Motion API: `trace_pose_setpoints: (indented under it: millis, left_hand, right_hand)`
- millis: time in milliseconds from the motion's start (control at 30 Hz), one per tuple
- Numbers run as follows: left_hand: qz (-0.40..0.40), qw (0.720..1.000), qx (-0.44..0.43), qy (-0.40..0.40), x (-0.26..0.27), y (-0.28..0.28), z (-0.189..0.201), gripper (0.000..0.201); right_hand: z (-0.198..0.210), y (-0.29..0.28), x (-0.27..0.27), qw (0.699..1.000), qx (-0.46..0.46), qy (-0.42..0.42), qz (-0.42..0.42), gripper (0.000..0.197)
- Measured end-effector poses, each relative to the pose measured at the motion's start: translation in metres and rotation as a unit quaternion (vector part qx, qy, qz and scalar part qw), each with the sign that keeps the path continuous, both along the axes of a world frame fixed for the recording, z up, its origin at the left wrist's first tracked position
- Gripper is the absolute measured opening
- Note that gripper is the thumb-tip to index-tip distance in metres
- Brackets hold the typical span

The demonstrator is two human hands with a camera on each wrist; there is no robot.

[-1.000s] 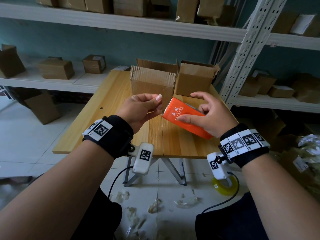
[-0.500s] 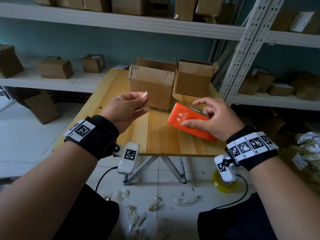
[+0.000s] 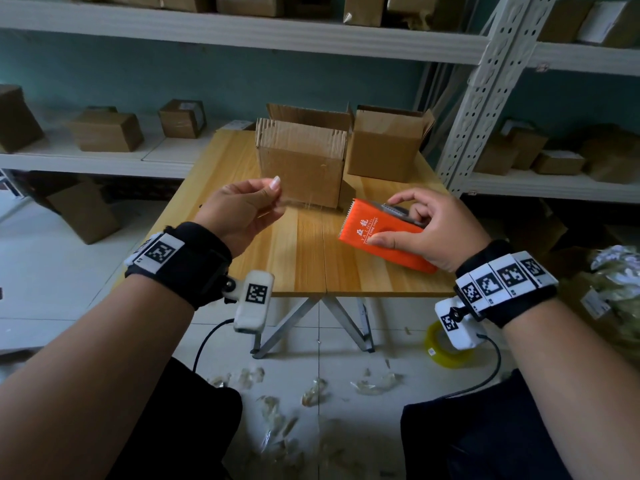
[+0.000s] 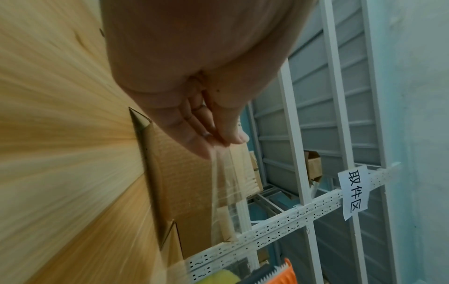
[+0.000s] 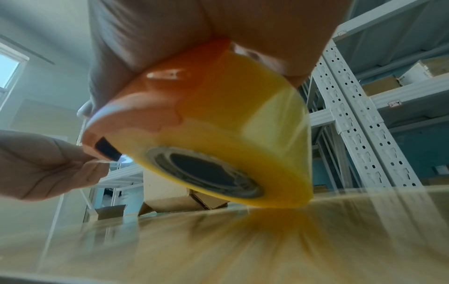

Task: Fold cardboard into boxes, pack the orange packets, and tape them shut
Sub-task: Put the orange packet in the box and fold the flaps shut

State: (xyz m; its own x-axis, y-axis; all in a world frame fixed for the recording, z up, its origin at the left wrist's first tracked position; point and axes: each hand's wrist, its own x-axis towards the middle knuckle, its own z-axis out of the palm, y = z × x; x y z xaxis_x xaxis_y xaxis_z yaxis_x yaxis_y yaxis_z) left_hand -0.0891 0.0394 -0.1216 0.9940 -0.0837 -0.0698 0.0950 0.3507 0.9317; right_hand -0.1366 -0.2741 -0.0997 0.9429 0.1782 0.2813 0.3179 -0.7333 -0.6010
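Note:
My right hand (image 3: 398, 220) grips an orange tape dispenser (image 3: 377, 237) low over the wooden table (image 3: 304, 265). In the right wrist view its yellow tape roll (image 5: 230, 134) tilts with its lower edge near the tabletop. My left hand (image 3: 275, 188) pinches the free end of the clear tape strip (image 4: 226, 182) between thumb and fingers, to the left of the dispenser. The strip stretches in front of the nearer cardboard box (image 3: 301, 168), whose flaps stand up. A second open cardboard box (image 3: 384, 147) stands to its right.
A white perforated rack upright (image 3: 485, 84) rises just right of the table, with shelves of cardboard boxes behind and to both sides. On the floor lie a yellow tape roll (image 3: 446, 348) and crumpled tape scraps (image 3: 311, 393). Plastic bags (image 3: 616, 292) sit at the far right.
My left hand has drawn away leftward from the dispenser, pulling out a length of clear tape. My right hand has lowered the dispenser toward the tabletop.

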Motion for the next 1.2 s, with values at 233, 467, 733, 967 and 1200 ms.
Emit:
trace_pose_setpoints:
  millis: [233,467,733,967,1200]
  left_hand:
    - [0.016,0.999,0.033,0.004,0.003,-0.001,-0.001,0.013]
    - [0.028,0.999,0.038,-0.006,0.010,0.010,0.002,0.006]
    - [0.092,0.995,0.014,-0.043,0.010,0.037,0.010,0.006]
    - [0.033,0.993,0.023,-0.110,-0.006,0.025,0.022,0.007]
    - [-0.022,0.986,0.008,-0.167,-0.017,0.012,0.026,0.006]
  right_hand:
    - [0.000,-0.002,-0.002,1.000,-0.002,-0.018,-0.010,0.081]
    - [0.002,-0.009,-0.005,1.000,0.000,-0.014,-0.021,0.088]
    - [0.002,-0.031,-0.005,0.997,-0.019,0.005,-0.069,0.082]
    - [-0.007,-0.031,0.002,0.993,-0.029,-0.008,-0.116,0.080]
    - [-0.005,-0.019,0.010,0.984,-0.093,0.011,-0.151,0.078]
